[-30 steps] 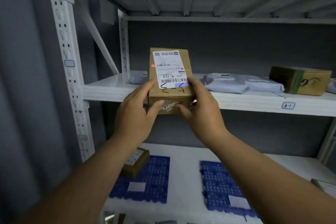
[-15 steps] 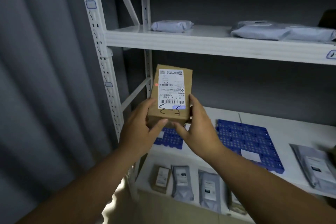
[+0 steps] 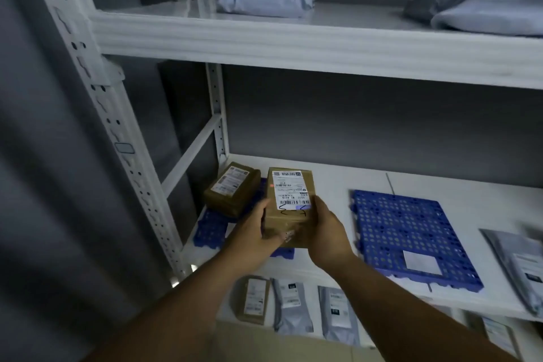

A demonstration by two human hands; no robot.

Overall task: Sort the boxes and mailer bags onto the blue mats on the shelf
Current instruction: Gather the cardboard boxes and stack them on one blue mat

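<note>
Both hands hold a brown cardboard box (image 3: 289, 203) with a white shipping label, low over the left blue mat (image 3: 210, 228) on the middle shelf. My left hand (image 3: 254, 233) grips its left and near side; my right hand (image 3: 326, 232) grips its right side. Another brown labelled box (image 3: 232, 187) lies on the back left of that mat, just left of the held box. A second blue mat (image 3: 408, 232), carrying only a white tag, lies to the right. A grey mailer bag (image 3: 520, 266) rests on the shelf at the far right.
The upper shelf (image 3: 293, 41) holds grey mailer bags (image 3: 266, 1), one left and others far right. Below the middle shelf, a small box (image 3: 254, 300) and several grey mailers (image 3: 292, 306) lie in a row. A white perforated upright (image 3: 97, 91) and diagonal brace stand left.
My hands have brought the box down from the upper shelf level to just above the left blue mat, beside the box lying there. My view has tilted downward.
</note>
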